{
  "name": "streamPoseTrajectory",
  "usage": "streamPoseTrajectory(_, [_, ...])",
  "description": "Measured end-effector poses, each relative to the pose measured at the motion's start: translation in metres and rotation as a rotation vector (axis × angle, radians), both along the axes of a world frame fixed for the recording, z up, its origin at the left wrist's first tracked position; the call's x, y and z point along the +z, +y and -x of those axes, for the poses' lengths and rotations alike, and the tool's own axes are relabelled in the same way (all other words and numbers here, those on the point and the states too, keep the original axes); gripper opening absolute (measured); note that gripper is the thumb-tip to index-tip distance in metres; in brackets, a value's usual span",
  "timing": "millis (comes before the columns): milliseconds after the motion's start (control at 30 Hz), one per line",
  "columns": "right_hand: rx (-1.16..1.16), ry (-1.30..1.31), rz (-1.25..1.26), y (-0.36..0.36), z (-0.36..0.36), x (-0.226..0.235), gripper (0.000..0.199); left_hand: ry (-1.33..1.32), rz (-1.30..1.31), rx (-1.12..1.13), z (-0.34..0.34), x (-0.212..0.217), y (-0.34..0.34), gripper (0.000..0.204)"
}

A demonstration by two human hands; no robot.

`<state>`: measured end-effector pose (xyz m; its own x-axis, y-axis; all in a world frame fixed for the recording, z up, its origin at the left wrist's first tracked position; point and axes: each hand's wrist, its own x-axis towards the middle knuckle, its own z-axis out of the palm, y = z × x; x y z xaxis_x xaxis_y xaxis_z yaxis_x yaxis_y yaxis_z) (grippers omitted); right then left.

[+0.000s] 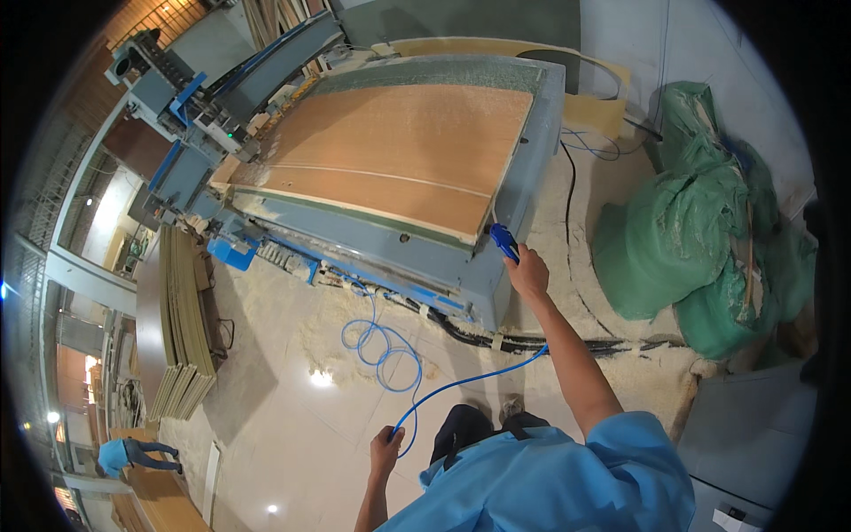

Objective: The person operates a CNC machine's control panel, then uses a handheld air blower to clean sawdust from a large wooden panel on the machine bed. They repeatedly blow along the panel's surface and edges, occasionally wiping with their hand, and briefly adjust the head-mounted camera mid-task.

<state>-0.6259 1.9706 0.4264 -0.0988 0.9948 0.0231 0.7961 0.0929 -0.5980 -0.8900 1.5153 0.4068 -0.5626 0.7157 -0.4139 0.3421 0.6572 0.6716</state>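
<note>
Head view: air gun at table corner

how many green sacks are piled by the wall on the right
2 that I can tell: one big green sack in front, nearest the right hand, another green sack behind and beside it. More may be hidden behind them.

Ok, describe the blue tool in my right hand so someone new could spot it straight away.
Find the big blue machine bed carrying the wooden panel. At its near right corner, the right hand holds a small blue air gun. It alone trails a thin blue hose down to the left hand.
</note>
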Motion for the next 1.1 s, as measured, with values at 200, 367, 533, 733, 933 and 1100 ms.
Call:
streamPoseTrajectory(200, [0.303,0.037,-0.073,0.088,0.082,-0.024,0.043,-0.061,-0.062,-0.130,0.081,-0.014,0.145,0.031])
streamPoseTrajectory(367, [0.286,-0.046,-0.120,0.175,0.138,-0.016,0.038,0.095,-0.102,-0.374,0.127,-0.011,0.271,0.028])
streamPoseTrajectory(533, [-0.020,-0.101,-0.067,0.253,0.134,-0.018,0.038,0.086,-0.170,-0.518,0.148,0.009,0.374,0.025])
streamPoseTrajectory(733, [-0.195,-0.186,-0.086,0.319,0.072,-0.018,0.032,0.157,-0.387,-0.708,0.146,0.016,0.490,0.019])
streamPoseTrajectory(933, [-0.262,0.210,0.022,0.378,0.013,-0.040,0.041,0.215,-0.574,-0.755,0.101,-0.012,0.604,0.016])
streamPoseTrajectory(1100, [-0.450,1.170,0.223,0.467,-0.021,-0.077,0.047,0.604,-0.456,-0.728,0.059,-0.058,0.656,0.019])
